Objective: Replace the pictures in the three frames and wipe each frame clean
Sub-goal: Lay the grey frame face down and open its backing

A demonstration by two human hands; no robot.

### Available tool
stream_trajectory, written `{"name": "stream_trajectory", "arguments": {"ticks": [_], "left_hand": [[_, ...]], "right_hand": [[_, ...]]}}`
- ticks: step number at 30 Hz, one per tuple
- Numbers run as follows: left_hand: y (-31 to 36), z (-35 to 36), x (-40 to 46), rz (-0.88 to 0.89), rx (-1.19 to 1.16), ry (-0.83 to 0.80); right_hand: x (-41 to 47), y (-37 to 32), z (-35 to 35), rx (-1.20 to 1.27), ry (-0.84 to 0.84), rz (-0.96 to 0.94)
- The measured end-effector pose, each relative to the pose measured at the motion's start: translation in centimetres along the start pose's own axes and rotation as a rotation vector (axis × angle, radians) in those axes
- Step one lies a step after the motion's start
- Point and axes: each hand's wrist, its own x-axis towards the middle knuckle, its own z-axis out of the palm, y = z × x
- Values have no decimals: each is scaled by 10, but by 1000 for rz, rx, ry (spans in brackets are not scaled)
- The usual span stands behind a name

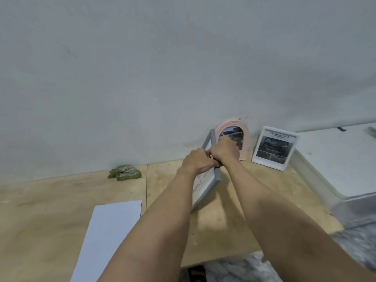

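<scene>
ply bench (50, 210) w/ green rag (125, 173), white sheet (109, 237), 2 standing frames (274, 148).

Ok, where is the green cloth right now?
In the head view the green cloth lies bunched on the wooden table against the wall, left of both hands and beyond the white paper sheet, untouched.

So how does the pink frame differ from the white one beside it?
The pink frame has an arched top; the white frame is rectangular. The pink frame is partly hidden behind the right hand; the white frame is in full view. The white frame's picture carries a printed heading; no text is visible in the pink frame. Both stand against the wall on the wooden table and show dark pictures.
</scene>
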Motion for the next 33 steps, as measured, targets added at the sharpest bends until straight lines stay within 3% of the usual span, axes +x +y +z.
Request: {"name": "stream_trajectory", "arguments": {"ticks": [3, 7, 9, 13, 15, 17, 21, 24, 28, 33], "left_hand": [[-7, -2, -15, -80, -89, 150], [-32, -24, -31, -182, -114, 343], [-57, -47, -37, -241, -258, 381], [-112, -80, -66, -330, -706, 336], [-136, -82, -81, -341, -809, 293], [-159, -77, -92, -352, -901, 267], [-194, -47, -101, -438, -1025, 240], [-216, -18, -100, -522, -1003, 192], [-236, 21, -95, -618, -785, 130], [-259, 72, -81, -716, -656, 257]], "right_hand": [[-15, -11, 2, 40, -38, -34], [-31, -17, 14, 271, -279, -175], [-34, -5, 18, 249, -328, -201], [-31, 49, 29, 177, -262, 7], [-38, 73, 36, 195, -279, 153], [-47, 87, 39, 268, -325, 202], [-47, 110, 53, 367, -247, 275], [-30, 139, 76, 294, -258, 296], [-41, 163, 86, 246, -293, 357], [-46, 201, 115, 108, -281, 454]]}}
